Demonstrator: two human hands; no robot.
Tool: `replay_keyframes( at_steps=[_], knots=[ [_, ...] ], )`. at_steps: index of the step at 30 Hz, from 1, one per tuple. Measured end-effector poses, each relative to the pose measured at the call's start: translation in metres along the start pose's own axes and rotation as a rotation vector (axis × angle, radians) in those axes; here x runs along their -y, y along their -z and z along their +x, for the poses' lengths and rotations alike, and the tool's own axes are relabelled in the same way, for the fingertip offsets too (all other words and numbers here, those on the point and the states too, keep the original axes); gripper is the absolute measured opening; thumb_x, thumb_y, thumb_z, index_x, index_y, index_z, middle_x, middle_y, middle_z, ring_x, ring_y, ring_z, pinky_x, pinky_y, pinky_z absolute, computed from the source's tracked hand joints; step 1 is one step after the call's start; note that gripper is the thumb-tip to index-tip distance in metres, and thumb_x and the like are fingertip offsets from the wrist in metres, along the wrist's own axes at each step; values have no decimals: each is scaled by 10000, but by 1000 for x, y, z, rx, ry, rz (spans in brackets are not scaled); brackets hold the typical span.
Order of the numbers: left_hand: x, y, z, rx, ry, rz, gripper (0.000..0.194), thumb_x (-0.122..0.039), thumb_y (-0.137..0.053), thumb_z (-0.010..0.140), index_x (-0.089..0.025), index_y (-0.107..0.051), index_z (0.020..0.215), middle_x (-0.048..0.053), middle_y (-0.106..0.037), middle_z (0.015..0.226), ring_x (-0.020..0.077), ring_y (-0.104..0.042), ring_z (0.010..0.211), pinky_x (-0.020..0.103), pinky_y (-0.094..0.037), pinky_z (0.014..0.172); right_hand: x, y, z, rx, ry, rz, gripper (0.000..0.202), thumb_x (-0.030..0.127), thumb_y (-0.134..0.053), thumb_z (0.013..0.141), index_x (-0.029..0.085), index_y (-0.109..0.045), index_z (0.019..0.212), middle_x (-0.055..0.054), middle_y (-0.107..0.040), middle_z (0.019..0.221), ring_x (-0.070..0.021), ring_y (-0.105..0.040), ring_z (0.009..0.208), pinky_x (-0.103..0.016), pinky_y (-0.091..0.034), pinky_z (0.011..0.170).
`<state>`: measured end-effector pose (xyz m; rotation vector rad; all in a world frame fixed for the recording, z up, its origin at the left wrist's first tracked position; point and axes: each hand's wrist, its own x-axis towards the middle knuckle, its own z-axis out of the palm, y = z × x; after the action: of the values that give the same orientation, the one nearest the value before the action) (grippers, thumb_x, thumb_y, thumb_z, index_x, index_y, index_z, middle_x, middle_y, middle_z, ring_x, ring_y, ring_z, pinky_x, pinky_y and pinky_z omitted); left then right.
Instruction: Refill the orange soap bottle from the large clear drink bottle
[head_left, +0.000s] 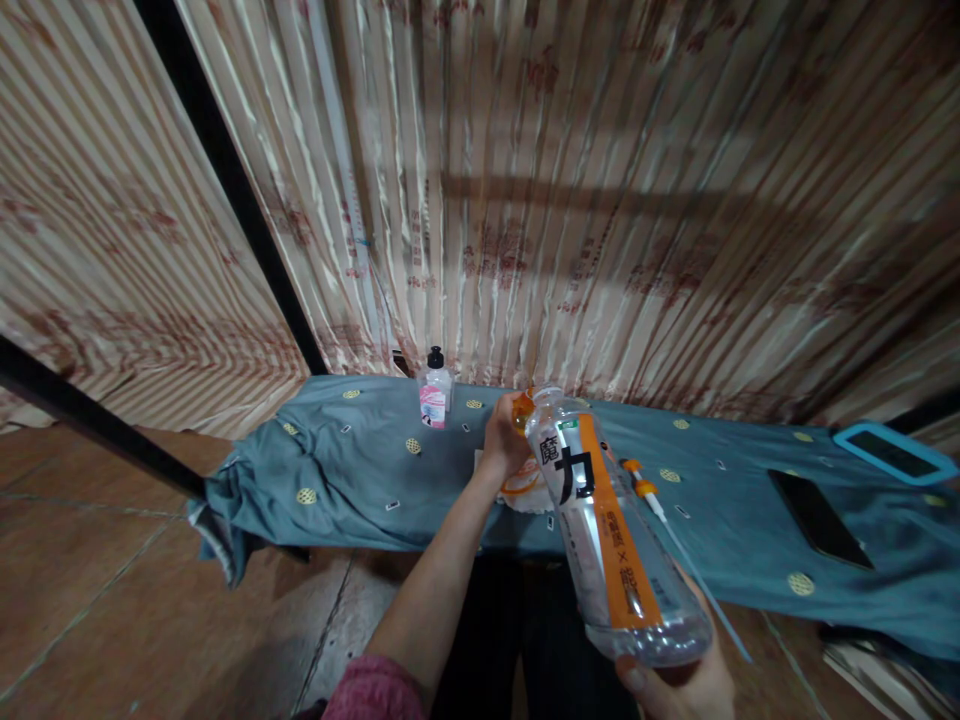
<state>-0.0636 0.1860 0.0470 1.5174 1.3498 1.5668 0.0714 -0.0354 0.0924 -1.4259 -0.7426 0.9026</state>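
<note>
My right hand (690, 685) is wrapped round the base of a large clear bottle (600, 540) with an orange and silver label. The bottle is tilted, its uncapped neck pointing away and to the left. My left hand (504, 440) is closed round a see-through orange bottle (523, 410), right by the clear bottle's mouth; whether the two touch I cannot tell. Under that hand lies a crumpled white and orange piece (525, 487), partly hidden. A pump top (643, 486) with orange head and long pale tube rests to the right of the clear bottle.
A small bottle (435, 398) with black cap and pink label stands at the back left. At right lie a black phone (819, 517) and a blue-framed device (896, 453). The bench has a grey-green cloth (360, 470); a striped curtain (525, 200) hangs behind.
</note>
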Motion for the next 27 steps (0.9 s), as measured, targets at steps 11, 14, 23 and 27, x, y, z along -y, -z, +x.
replay_keyframes(
  at_steps=[11, 14, 23, 27],
  knots=[
    [-4, 3, 0, 3, -1, 10, 377, -216, -772, 720, -206, -614, 1063, 82, -721, 1052, 238, -688, 1001, 378, -535, 904, 4, -2, 0, 7, 7, -17, 1210, 750, -872, 362, 157, -500, 1349, -147, -662, 1333, -373, -614, 1234, -421, -475, 1041],
    [-3, 2, 0, 2, 2, -3, 385, -223, -780, 715, -212, -616, 1063, 79, -721, 1052, 237, -688, 994, 378, -533, 900, 6, -2, -1, -7, 0, -20, 1223, 764, -865, 345, 164, -502, 1347, -144, -672, 1312, -386, -612, 1231, -433, -477, 1033],
    [2, 0, 0, -16, -19, -11, 347, -225, -770, 728, -211, -626, 1044, 70, -725, 1014, 231, -696, 968, 351, -537, 854, 8, -1, 0, 6, 2, -22, 1216, 767, -866, 338, 171, -508, 1336, -144, -662, 1322, -390, -589, 1256, -438, -453, 1061],
    [1, 1, 1, -3, -28, -8, 337, -190, -756, 726, -218, -632, 1039, 79, -730, 1047, 240, -689, 996, 368, -534, 890, 8, 0, 0, 17, 4, -31, 1195, 766, -863, 357, 169, -508, 1329, -138, -663, 1318, -371, -602, 1244, -414, -477, 1038]
  ],
)
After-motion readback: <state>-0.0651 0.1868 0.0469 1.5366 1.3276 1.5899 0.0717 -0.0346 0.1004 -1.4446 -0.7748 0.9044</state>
